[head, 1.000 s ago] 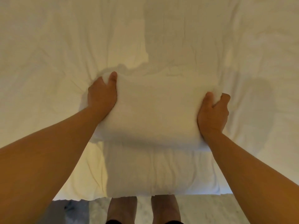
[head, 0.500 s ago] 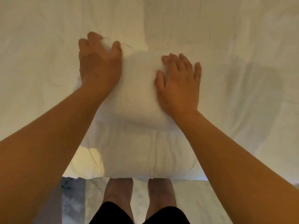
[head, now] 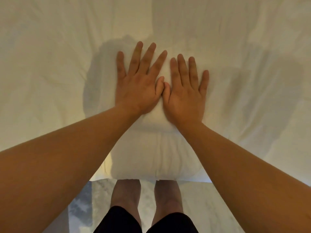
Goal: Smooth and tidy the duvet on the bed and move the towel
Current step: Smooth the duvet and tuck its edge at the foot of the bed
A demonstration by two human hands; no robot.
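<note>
Flat hands point(head: 161, 88) on, seemingly, towel point(head: 152, 120)

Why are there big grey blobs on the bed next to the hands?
Head view: the grey patches on the duvet are shadows, one just left of the left hand, a larger one right of the right hand, cast by light from behind the person; the light is warm and dim, the picture slightly soft, and the wide lens makes the arms look huge.
</note>
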